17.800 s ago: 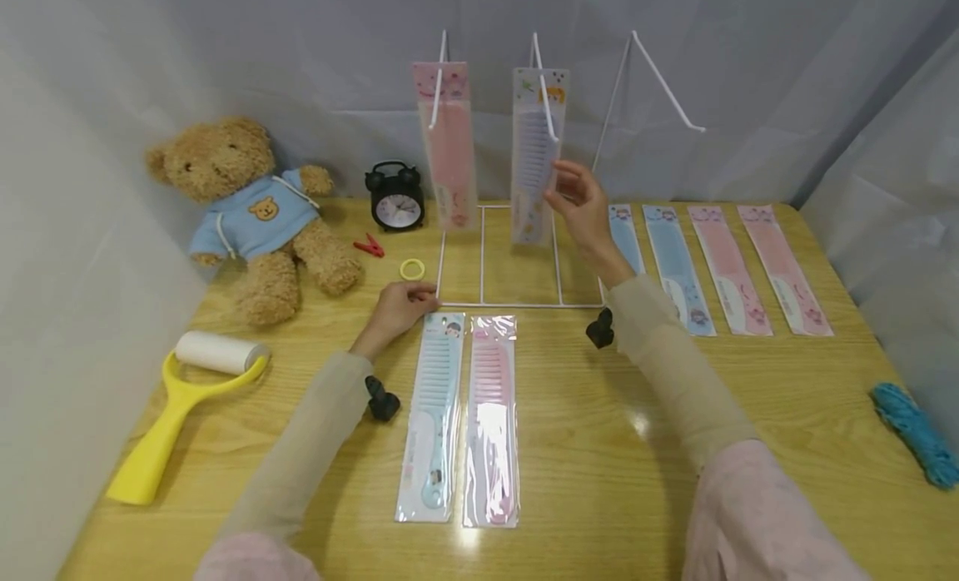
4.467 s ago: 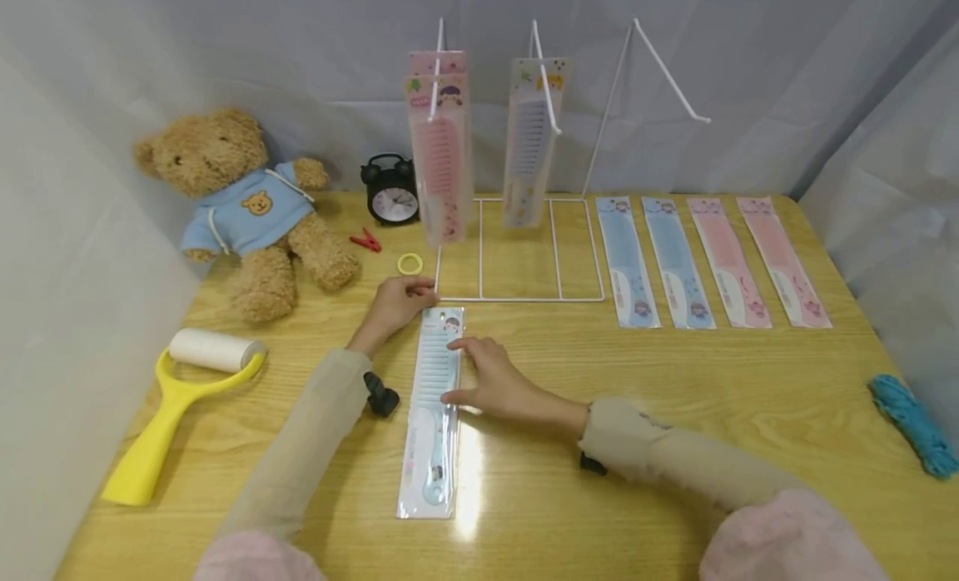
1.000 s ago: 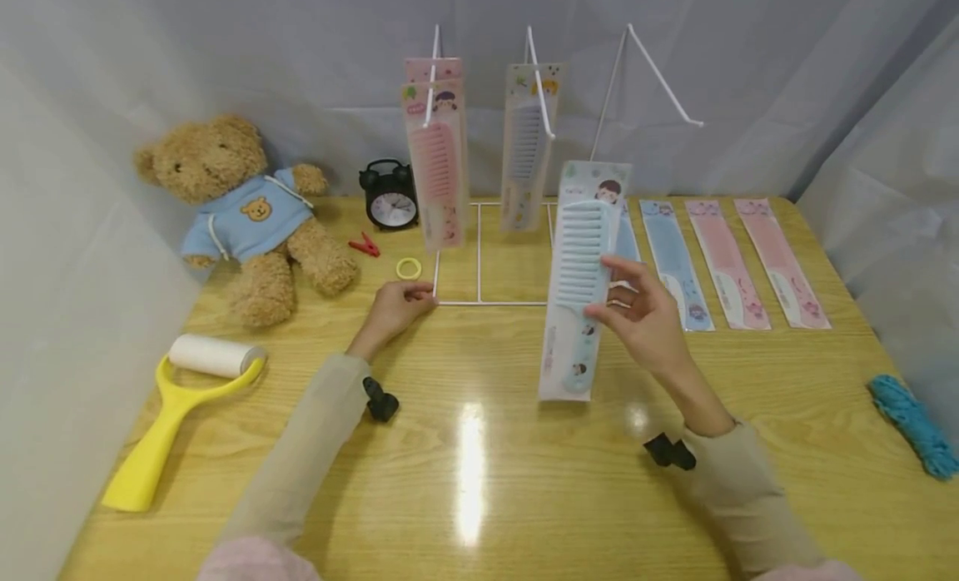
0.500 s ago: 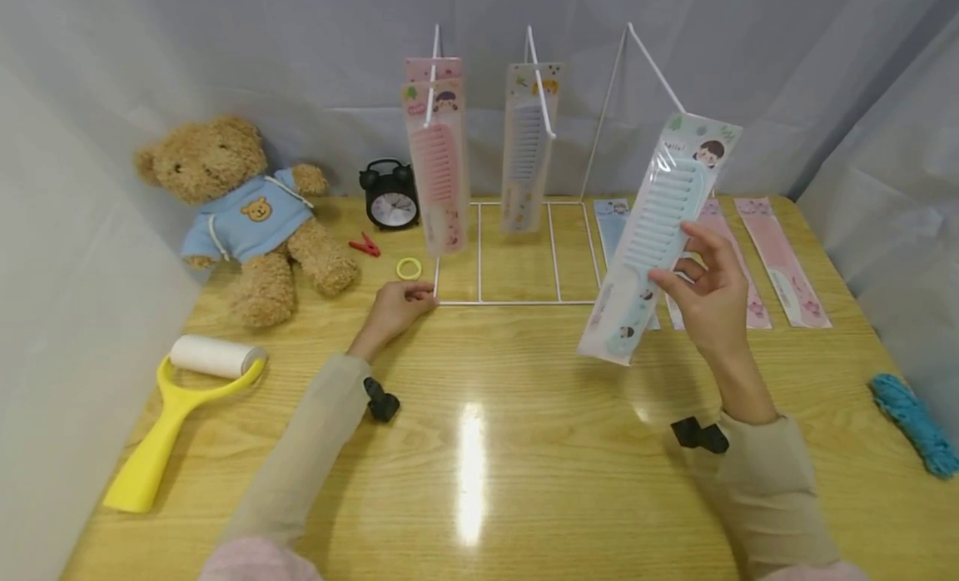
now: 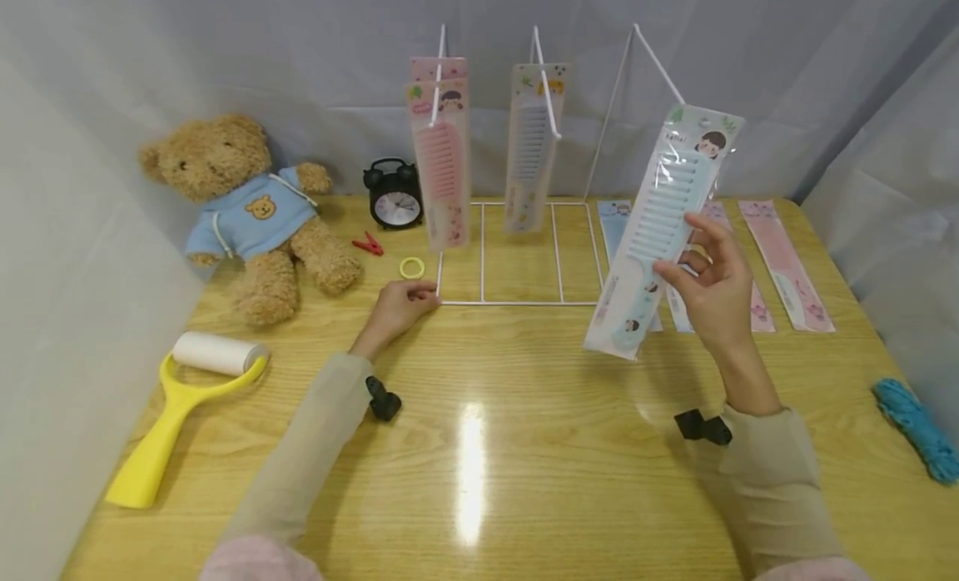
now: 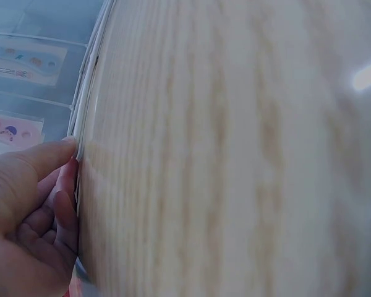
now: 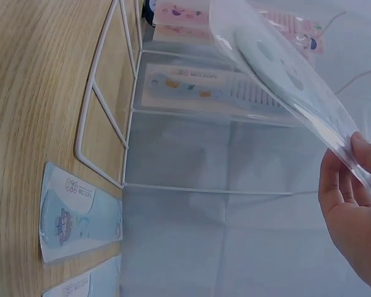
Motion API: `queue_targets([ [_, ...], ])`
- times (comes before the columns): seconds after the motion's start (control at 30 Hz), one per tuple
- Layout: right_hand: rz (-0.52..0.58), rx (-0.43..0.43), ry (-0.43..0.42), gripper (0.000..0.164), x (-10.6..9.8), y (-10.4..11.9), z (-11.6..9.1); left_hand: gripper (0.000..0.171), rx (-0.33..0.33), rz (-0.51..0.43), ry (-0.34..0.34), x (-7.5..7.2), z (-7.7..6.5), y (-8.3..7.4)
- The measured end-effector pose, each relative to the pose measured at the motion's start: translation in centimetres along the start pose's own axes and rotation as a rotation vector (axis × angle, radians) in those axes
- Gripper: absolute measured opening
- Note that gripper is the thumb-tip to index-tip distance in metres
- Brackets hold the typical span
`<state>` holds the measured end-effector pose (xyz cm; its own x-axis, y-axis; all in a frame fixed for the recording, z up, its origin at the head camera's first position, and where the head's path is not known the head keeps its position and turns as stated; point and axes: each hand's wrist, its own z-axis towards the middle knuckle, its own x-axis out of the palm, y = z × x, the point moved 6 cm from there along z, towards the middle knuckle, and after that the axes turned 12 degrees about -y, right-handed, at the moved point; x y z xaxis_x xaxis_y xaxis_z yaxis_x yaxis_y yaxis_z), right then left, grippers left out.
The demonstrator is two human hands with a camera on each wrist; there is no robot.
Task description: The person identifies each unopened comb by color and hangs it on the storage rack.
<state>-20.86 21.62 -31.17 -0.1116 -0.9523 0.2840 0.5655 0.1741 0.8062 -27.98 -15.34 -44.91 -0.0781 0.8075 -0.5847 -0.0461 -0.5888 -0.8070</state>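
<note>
My right hand (image 5: 715,285) pinches a light blue comb (image 5: 663,206) in a clear packet by its right edge, between thumb and fingers. The packet is tilted, its top leaning right, and its header overlaps the end of the right hook (image 5: 659,65). With thumb and fingertips, my left hand (image 5: 397,313) grips the front left corner of the white wire rack (image 5: 517,303). On the left hook hangs a pink comb (image 5: 442,161) in front of another pink packet. A pale purple comb (image 7: 204,90) hangs from the middle hook.
Flat blue and pink comb packets (image 5: 787,265) lie in a row at the right, partly behind my right hand. A teddy bear (image 5: 250,211), black alarm clock (image 5: 395,202), red clip (image 5: 369,244), yellow ring (image 5: 412,268) and lint roller (image 5: 172,406) are at the left; blue cord (image 5: 916,429) lies far right.
Since the earliest frame, a pink comb has gone from table to left hook. The blue comb has left the table in my right hand, moving up and right, tilting. My left hand stays put.
</note>
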Motion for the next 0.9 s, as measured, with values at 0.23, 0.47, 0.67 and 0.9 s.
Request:
queue_targets([
  [0.23, -0.069, -0.018, 0.016, 0.053, 0.1, -0.5, 0.8, 0.029, 0.004, 0.004, -0.001, 0.0, -0.1, 0.0],
  [0.47, -0.057, 0.000, 0.020, 0.052, -0.1, -1.3, 1.5, 0.030, 0.004, 0.003, 0.007, 0.0, -0.1, 0.0],
  [0.67, -0.037, 0.026, 0.012, 0.047, -0.4, -1.9, 1.7, 0.031, -0.011, 0.004, 0.015, -0.1, -0.1, 0.0],
  [0.9, -0.039, 0.051, -0.011, 0.046, -0.7, -2.2, 2.2, 0.030, -0.009, 0.007, 0.015, -0.1, -0.1, 0.1],
])
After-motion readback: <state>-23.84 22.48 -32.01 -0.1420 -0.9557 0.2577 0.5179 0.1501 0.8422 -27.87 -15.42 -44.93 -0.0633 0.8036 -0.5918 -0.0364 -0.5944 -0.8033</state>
